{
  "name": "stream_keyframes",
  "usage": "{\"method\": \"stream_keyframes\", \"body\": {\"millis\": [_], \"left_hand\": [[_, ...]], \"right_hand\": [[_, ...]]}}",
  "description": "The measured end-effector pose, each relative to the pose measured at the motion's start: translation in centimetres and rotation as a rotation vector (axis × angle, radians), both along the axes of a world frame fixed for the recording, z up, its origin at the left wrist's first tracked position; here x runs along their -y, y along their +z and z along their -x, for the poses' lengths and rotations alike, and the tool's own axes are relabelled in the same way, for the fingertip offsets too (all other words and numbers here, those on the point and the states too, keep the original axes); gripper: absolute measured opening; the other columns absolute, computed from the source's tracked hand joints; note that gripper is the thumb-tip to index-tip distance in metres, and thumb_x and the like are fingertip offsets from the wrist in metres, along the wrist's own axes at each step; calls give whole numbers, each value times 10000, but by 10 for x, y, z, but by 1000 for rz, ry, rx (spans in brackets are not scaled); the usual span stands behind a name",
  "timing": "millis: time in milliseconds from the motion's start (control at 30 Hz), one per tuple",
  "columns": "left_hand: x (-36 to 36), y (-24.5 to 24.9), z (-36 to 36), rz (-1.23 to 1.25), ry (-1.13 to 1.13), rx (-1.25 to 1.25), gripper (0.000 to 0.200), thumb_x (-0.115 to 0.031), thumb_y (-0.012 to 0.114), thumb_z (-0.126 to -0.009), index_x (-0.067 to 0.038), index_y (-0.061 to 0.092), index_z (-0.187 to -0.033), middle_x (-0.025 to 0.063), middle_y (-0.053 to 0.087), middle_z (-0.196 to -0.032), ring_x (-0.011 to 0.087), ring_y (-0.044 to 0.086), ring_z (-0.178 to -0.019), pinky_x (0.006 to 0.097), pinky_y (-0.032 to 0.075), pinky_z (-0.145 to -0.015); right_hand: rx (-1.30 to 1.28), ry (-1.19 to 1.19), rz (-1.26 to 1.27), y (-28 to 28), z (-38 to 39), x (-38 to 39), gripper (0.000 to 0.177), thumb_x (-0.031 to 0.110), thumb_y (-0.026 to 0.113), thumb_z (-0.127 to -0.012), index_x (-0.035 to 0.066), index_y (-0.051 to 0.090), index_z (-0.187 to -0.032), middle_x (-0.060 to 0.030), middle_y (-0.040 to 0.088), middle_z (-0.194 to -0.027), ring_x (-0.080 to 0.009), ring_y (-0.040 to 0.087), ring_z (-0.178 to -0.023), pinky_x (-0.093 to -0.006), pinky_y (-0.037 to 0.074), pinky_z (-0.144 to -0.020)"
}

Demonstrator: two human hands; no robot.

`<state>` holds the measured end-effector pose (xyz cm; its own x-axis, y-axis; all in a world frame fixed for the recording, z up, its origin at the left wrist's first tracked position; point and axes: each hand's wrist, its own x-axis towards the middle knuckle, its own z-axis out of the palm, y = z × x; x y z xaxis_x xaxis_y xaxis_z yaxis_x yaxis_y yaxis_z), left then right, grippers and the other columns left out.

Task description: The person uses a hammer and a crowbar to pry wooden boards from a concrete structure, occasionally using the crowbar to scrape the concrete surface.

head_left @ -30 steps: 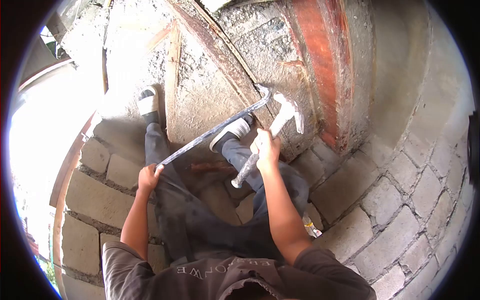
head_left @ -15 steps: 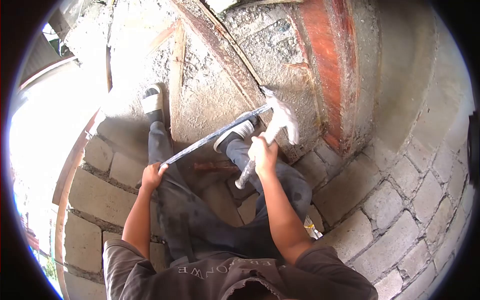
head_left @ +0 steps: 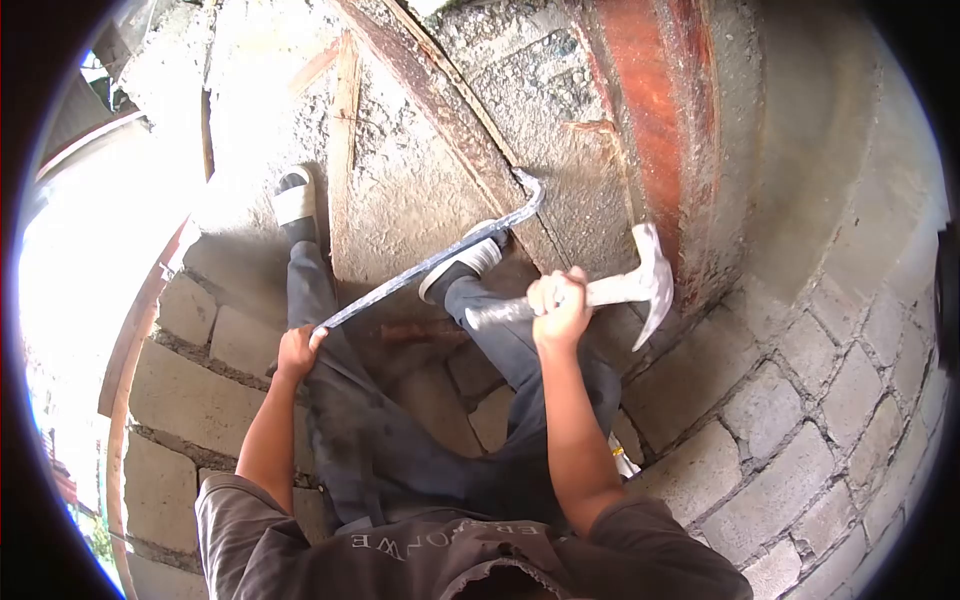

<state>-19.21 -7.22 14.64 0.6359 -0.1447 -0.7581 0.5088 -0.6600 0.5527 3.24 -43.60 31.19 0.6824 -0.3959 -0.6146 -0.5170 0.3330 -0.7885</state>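
Observation:
My left hand (head_left: 297, 352) is closed round the lower end of a long metal crowbar (head_left: 420, 268). The bar slants up to the right, and its hooked tip meets the gap along a wooden strip (head_left: 440, 115) set against rough concrete (head_left: 570, 170). In my right hand (head_left: 562, 308) is a claw hammer (head_left: 622, 290), gripped by the handle. Its pale, dusty head hangs to the right of the crowbar's bend, apart from it.
Block wall (head_left: 790, 480) curves round on the right, with more blocks (head_left: 200, 400) at left. A reddish board (head_left: 650, 130) runs up the concrete. My sandalled feet (head_left: 295, 200) rest on the concrete surface. A thin wood piece (head_left: 343, 110) lies between the left foot and the strip.
The hammer has swung away from the crowbar's bend to the right, its head turning outward. The crowbar's hooked end stays at the gap, and my left hand keeps its hold.

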Motion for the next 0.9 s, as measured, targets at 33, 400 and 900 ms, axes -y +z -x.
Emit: {"method": "stream_keyframes", "body": {"millis": [33,400,900], "left_hand": [[-1,-2,0,11,4,4,543,-498,523,-927,16,621,-784,264,604,-726,484,575,-744,535,438,-643],[-2,-24,9,52,6,31,615,-566,471,-928,17,623,-801,267,605,-735,490,576,-757,547,440,-656],[38,158,2,-145,40,-300,578,-522,475,-950,1,618,-749,277,606,-730,496,589,-742,564,436,-637]], "right_hand": [[-27,-65,-13,-7,6,-10,201,30,485,-834,134,378,-698,22,320,-487,-100,302,-348,-281,275,-362],[-588,2,25,-19,17,-12,218,63,529,-831,134,394,-674,17,327,-487,-104,336,-368,-272,297,-376],[-326,10,-93,-27,16,-4,252,52,527,-859,115,386,-660,25,331,-489,-88,288,-359,-278,266,-356]]}}
